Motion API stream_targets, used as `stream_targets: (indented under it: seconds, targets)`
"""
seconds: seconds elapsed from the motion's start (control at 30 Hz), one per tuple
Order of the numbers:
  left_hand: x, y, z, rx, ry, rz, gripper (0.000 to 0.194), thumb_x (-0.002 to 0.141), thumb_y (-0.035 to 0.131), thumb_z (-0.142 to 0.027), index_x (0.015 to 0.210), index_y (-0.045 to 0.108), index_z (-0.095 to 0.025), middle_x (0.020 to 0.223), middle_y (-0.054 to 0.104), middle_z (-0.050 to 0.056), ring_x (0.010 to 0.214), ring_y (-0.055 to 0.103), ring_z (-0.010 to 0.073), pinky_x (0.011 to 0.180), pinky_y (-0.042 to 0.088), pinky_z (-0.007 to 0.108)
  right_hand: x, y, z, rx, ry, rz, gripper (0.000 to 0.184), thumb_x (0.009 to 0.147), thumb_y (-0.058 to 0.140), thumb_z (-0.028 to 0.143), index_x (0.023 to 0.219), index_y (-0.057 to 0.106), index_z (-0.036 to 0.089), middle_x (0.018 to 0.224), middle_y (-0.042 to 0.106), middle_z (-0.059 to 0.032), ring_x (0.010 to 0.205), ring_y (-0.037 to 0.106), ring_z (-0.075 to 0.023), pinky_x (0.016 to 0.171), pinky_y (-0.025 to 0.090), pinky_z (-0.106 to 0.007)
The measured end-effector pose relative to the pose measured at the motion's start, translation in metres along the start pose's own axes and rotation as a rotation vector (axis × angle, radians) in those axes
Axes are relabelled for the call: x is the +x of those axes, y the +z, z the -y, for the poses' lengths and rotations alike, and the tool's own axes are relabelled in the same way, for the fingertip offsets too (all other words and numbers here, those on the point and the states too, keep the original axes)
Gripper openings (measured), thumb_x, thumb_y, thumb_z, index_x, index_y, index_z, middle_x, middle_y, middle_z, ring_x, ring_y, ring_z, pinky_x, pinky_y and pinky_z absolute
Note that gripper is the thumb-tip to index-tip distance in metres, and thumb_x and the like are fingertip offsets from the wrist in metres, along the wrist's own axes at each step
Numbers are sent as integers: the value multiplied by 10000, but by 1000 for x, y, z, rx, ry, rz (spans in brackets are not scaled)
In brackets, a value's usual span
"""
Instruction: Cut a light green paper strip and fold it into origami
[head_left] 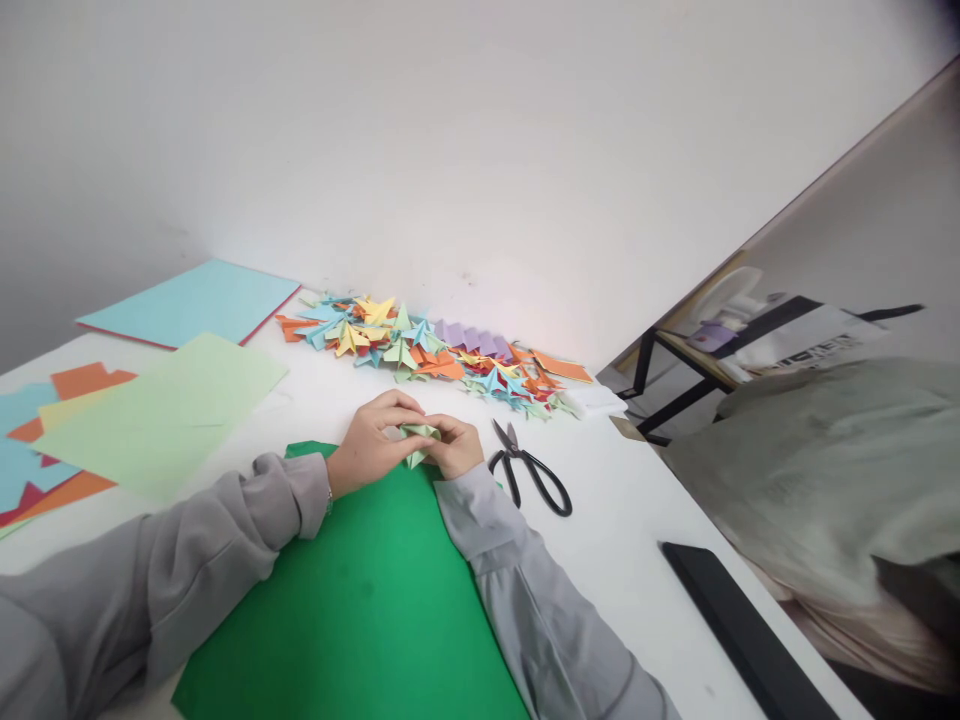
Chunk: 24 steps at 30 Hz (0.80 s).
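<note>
Between my two hands is a small piece of folded light green paper (420, 434), partly covered by fingers. My left hand (379, 445) grips its left side, thumb and fingers closed on it. From the right, my right hand (456, 447) pinches the same piece. Both hands are above the far end of a large green sheet (352, 600) on the white table. Just right of my right hand lie black-handled scissors (517, 465), their blades slightly apart. The exact shape of the folded paper is hard to make out.
A heap of colourful folded paper pieces (420, 345) runs along the wall. Loose sheets, among them a light green one (187, 400), lie at the left, with a light blue stack (199, 300) behind. A black bar-shaped object (742, 630) rests near the table's right edge, beside draped fabric (832, 470).
</note>
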<state>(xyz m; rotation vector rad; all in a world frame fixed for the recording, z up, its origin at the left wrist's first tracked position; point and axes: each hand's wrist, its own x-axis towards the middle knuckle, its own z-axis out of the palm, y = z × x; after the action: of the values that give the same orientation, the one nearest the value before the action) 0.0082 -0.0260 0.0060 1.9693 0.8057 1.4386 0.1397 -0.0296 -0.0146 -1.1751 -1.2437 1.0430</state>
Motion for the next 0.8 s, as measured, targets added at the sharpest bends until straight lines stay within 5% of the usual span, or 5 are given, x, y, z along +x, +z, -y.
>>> stream_targets:
  seconds: [0.23, 0.4, 0.57, 0.8]
  targets:
    - [-5, -1, 2, 184, 194, -74, 225, 688, 536, -111, 873, 630, -200, 853, 564, 59, 835, 518, 157, 734, 443, 300, 0, 2, 0, -128, -98, -66, 160, 557, 575, 190, 697, 651, 171, 582, 594, 7, 511, 503, -119, 441, 416, -220]
    - [-5, -1, 3, 254, 183, -146, 193, 666, 506, -66, 778, 625, -168, 772, 515, 43, 755, 499, 143, 670, 435, 278, -7, 6, 7, -490, -409, -197, 123, 643, 548, 207, 720, 637, 173, 619, 577, -10, 521, 486, -118, 454, 398, -223]
    - [-6, 0, 5, 199, 132, -99, 236, 650, 469, -22, 779, 606, -164, 726, 464, 10, 596, 453, 85, 520, 393, 205, -11, 4, 5, -742, -654, -241, 181, 668, 502, 146, 802, 623, 159, 631, 573, -23, 557, 503, -131, 517, 410, -243]
    - [-7, 0, 5, 188, 175, -92, 278, 667, 425, 3, 817, 605, -146, 784, 471, 33, 700, 488, 107, 596, 417, 220, -10, 5, 3, -791, -703, -272, 156, 681, 501, 138, 784, 618, 156, 586, 538, -5, 531, 495, -119, 496, 394, -225]
